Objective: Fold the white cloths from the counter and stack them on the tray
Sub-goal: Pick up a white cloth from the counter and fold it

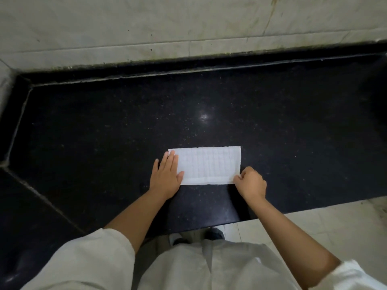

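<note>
Near the front edge of the black counter (104,122), a little right of its middle, the white cloth (207,164) is lying flat as a folded strip, its long axis running left to right, parallel to that front edge and to the back edge under the tiled wall (146,28); both hands are sitting at its two short ends, so neither arm is having to reach further than the other. The left hand (166,174) is lying open and flat, palm down, fingers spread forward, its fingertips and thumb overlapping the cloth's left end and pressing it to the counter rather than gripping anything; the right hand (251,183) is curled nearly closed at the front right corner, thumb and forefinger appearing to be pinching that corner, though the exact contact is too small to be sure of. Judging by this, the step in hand is looking like another fold across the long axis: the pinched right end would be travelling leftward over the strip toward the pinned left end, which is acting as the anchor; the risk seems to be the layers sliding apart along the front edge, where a lower layer is already showing slightly past the upper one. No tray is showing anywhere on the counter, so the stacking place is lying outside this view; no other cloths are showing either.
</note>
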A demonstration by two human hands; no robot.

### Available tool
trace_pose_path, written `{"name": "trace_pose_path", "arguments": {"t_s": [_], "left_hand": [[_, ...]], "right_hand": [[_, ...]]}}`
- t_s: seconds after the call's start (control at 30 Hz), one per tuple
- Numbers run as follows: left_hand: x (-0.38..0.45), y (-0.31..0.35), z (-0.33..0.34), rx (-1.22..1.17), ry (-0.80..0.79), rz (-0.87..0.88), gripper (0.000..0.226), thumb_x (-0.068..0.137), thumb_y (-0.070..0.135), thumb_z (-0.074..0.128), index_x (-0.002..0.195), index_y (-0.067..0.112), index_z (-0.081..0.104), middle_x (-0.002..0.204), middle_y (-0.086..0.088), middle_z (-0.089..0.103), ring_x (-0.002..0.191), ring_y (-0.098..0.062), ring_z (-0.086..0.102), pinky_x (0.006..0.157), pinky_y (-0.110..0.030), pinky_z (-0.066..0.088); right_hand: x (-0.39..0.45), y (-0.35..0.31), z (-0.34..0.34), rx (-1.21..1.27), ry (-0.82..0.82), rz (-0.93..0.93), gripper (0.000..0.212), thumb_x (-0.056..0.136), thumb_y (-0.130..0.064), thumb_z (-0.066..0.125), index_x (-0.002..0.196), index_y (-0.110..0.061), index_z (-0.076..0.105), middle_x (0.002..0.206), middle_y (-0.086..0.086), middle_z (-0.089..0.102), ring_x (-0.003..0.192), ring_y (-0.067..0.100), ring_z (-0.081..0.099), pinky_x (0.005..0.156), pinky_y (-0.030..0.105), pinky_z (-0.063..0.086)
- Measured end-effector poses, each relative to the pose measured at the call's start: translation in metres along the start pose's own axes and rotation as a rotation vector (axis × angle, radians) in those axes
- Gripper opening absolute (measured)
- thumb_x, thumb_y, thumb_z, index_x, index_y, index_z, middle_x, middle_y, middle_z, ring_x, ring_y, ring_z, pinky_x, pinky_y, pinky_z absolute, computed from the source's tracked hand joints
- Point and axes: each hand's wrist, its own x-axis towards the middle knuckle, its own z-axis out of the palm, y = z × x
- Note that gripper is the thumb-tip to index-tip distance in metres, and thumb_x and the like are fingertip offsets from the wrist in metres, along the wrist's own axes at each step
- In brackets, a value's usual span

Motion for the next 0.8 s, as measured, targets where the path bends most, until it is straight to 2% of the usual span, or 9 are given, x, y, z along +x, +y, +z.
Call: {"name": "trace_pose_path", "arguments": {"t_s": [0.1,0.17,0.23,0.37,0.43,0.57,0.63,0.7,0.8], "left_hand": [[-0.002,-0.001,-0.005,-0.040,0.003,0.008,0.058,0.101,0.036,0.020,0.149,0.011,-0.003,0.158,-0.003,-0.010,0.146,-0.017,-0.010,0.119,-0.039,-0.003],[-0.009,-0.006,-0.007,-0.115,0.066,-0.021,0.056,0.101,0.035,0.021,0.149,0.012,0.003,0.159,-0.002,-0.002,0.147,-0.016,-0.006,0.119,-0.040,0.000],[-0.020,-0.019,-0.009,-0.179,0.145,-0.109,0.054,0.101,0.033,0.023,0.149,0.013,0.009,0.159,-0.001,0.005,0.147,-0.015,-0.001,0.119,-0.040,0.002],[-0.045,-0.057,-0.006,-0.199,0.192,-0.223,0.052,0.101,0.032,0.026,0.148,0.012,0.016,0.158,-0.001,0.012,0.147,-0.016,0.003,0.119,-0.039,0.005],[-0.058,-0.074,-0.002,-0.212,0.213,-0.239,0.051,0.101,0.031,0.027,0.147,0.012,0.019,0.157,-0.003,0.015,0.147,-0.016,0.004,0.119,-0.039,0.005],[-0.068,-0.097,0.006,-0.253,0.247,-0.224,0.048,0.100,0.029,0.029,0.143,0.008,0.030,0.154,-0.007,0.024,0.146,-0.020,0.013,0.119,-0.040,0.011],[-0.067,-0.095,0.005,-0.271,0.273,-0.160,0.049,0.094,0.030,0.031,0.128,0.002,0.052,0.139,-0.016,0.048,0.135,-0.030,0.040,0.109,-0.046,0.033],[-0.059,-0.087,0.008,-0.292,0.339,-0.018,0.048,0.081,0.029,0.036,0.102,0.002,0.069,0.107,-0.015,0.070,0.102,-0.031,0.067,0.082,-0.044,0.054],[-0.049,-0.064,0.006,-0.313,0.409,0.230,0.039,0.075,0.029,0.040,0.088,0.013,0.073,0.089,-0.001,0.073,0.083,-0.017,0.069,0.069,-0.026,0.057]], "right_hand": [[-0.007,-0.024,-0.004,0.250,0.090,-0.120,0.018,0.081,-0.008,0.056,0.069,-0.008,0.043,0.060,-0.005,0.042,0.071,0.025,0.050,0.068,0.033,0.039],[-0.016,-0.051,-0.005,0.344,0.138,-0.223,0.025,0.079,-0.007,0.059,0.062,-0.012,0.041,0.057,-0.009,0.038,0.065,0.019,0.046,0.060,0.027,0.033],[-0.028,-0.081,0.001,0.390,0.123,-0.346,0.024,0.079,-0.006,0.060,0.062,-0.012,0.044,0.057,-0.010,0.041,0.065,0.017,0.046,0.063,0.026,0.035],[-0.044,-0.114,0.047,0.143,-0.084,-0.504,0.010,0.086,-0.010,0.052,0.078,-0.007,0.053,0.087,0.015,0.063,0.085,0.030,0.057,0.081,0.036,0.040],[-0.049,-0.115,0.068,-0.028,-0.173,-0.502,0.014,0.088,-0.013,0.047,0.089,-0.003,0.057,0.100,0.016,0.063,0.095,0.032,0.057,0.083,0.036,0.040],[-0.055,-0.114,0.077,-0.140,-0.163,-0.544,0.025,0.087,-0.015,0.048,0.102,0.002,0.060,0.106,0.017,0.059,0.099,0.034,0.056,0.081,0.035,0.039],[-0.056,-0.107,0.070,-0.213,-0.176,-0.561,0.028,0.086,-0.013,0.048,0.109,-0.002,0.058,0.113,0.012,0.057,0.105,0.031,0.053,0.086,0.034,0.037],[-0.054,-0.096,0.057,-0.241,-0.096,-0.610,0.031,0.076,-0.002,0.049,0.104,-0.004,0.063,0.107,0.011,0.062,0.100,0.031,0.057,0.081,0.036,0.039],[-0.047,-0.076,0.041,-0.391,-0.077,-0.646,0.037,0.040,-0.007,0.059,0.073,-0.018,0.072,0.076,-0.002,0.070,0.066,0.020,0.068,0.052,0.027,0.046]]}}
